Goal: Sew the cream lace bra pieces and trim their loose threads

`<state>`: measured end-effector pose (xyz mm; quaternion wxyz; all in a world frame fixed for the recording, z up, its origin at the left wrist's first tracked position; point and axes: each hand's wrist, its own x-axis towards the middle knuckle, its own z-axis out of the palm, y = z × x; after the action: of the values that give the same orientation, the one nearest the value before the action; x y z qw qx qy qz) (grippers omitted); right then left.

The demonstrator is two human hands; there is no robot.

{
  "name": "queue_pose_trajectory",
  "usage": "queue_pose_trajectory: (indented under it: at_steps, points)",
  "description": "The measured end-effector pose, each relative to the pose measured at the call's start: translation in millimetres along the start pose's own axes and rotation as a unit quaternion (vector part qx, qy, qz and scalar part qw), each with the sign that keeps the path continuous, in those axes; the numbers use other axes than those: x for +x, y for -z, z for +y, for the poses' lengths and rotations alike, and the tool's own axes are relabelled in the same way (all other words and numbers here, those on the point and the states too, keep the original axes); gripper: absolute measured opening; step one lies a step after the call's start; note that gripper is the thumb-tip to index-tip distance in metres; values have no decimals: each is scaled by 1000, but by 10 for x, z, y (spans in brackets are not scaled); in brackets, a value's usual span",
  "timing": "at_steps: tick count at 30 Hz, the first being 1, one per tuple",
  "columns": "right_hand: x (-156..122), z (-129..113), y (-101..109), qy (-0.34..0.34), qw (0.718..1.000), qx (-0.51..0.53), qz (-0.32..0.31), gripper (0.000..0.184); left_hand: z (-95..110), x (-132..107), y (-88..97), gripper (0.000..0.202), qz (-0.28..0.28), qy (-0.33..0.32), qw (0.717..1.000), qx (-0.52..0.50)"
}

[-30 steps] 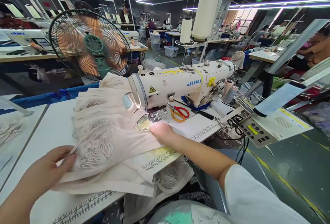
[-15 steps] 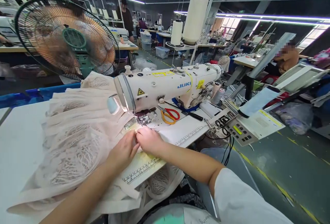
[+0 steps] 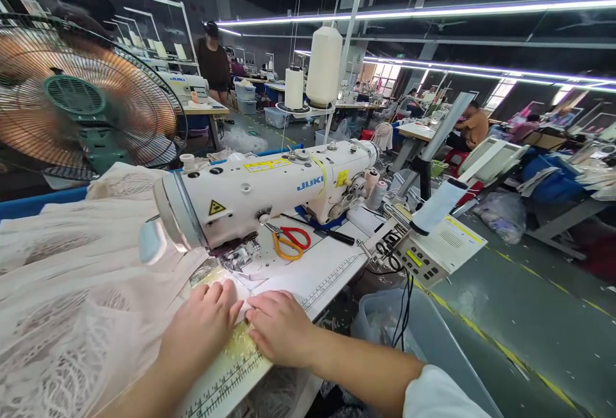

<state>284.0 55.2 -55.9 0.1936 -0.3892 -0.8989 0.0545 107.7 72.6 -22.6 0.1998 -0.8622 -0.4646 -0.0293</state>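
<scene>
My left hand [image 3: 205,326] and my right hand [image 3: 279,327] lie side by side on pale pink lace fabric [image 3: 72,302], just in front of the presser foot [image 3: 239,257] of a white JUKI sewing machine [image 3: 262,190]. Both hands press the fabric down with fingers bent and close together. The fabric edge under my fingertips is lit by the machine's lamp. A large pile of the same fabric spreads to the left of the machine.
Red and orange scissors [image 3: 289,241] lie on the table [image 3: 327,270] behind the needle. A control panel [image 3: 418,261] sits at the right edge. A running fan [image 3: 81,103] stands at the back left. Thread cones [image 3: 323,66] rise behind the machine. Other people work at far tables.
My left hand left the fabric pile at the left and came beside my right hand at the presser foot. The view has swung to the right.
</scene>
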Motion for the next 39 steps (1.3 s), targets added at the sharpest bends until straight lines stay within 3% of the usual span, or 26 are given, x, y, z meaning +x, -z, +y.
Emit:
queue_pose_trajectory:
  at_steps: [2, 7, 11, 15, 22, 31, 39]
  points:
    - [3, 9, 0, 4, 1000, 4, 3, 23, 11, 27, -17, 42, -2, -30, 999, 21]
    - [14, 20, -27, 10, 1000, 7, 11, 28, -1, 17, -125, 37, 56, -47, 996, 55]
    - [8, 27, -46, 8, 1000, 12, 11, 28, -21, -6, -159, 40, 52, -56, 997, 32]
    - [-15, 30, -36, 6, 1000, 26, 4, 30, -28, -10, -184, 42, 47, -3, 998, -47]
    - [-7, 10, -26, -10, 998, 45, -32, 34, -24, 46, -193, 42, -27, 88, 989, -114]
    - [-18, 7, -57, 27, 998, 54, -2, 34, -38, -48, -224, 36, -23, 127, 978, -161]
    - [-49, 23, -39, 110, 987, 114, 30, 22, 23, -210, -217, 47, -47, 126, 976, -174]
